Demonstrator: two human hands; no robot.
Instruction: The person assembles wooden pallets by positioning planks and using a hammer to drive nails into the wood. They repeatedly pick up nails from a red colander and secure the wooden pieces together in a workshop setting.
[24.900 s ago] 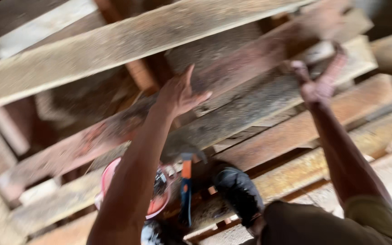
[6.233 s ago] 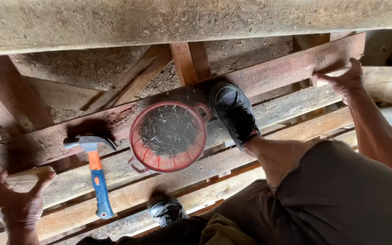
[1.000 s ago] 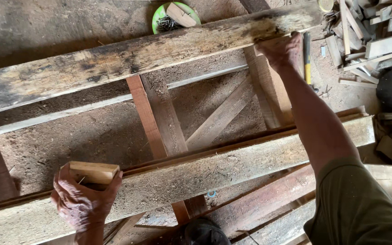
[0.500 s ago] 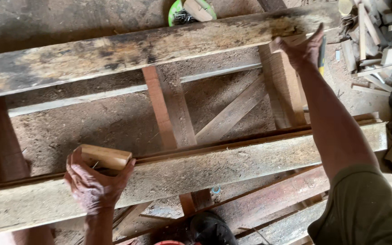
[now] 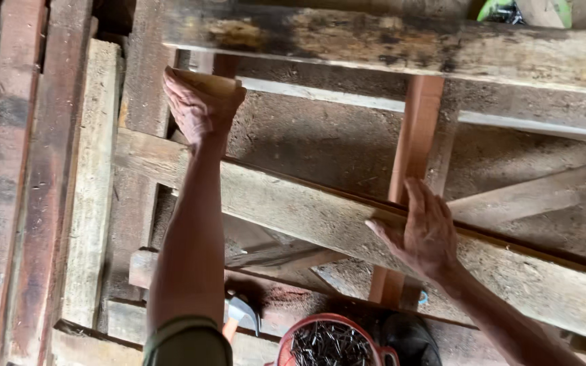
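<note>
My left hand [image 5: 200,107] is stretched out and closed around a small pale wooden block [image 5: 206,80], near the left end of a long weathered plank [image 5: 293,207]. That plank runs slantwise across a wooden frame. My right hand [image 5: 423,232] lies flat on the plank's upper edge with its fingers spread, holding nothing. A second long plank [image 5: 388,44] lies across the frame farther away. A reddish upright batten [image 5: 415,135] passes under both planks.
A red bowl [image 5: 291,333] full of dark nails sits at the bottom, with a hammer head [image 5: 242,312] to its left and a dark shoe [image 5: 412,339] to its right. Stacked boards [image 5: 55,183] line the left side. A green object [image 5: 510,9] shows at the top right.
My right hand has left the far plank and come down onto the near plank. My left hand has carried the block out towards the plank's left end. The view has swung left.
</note>
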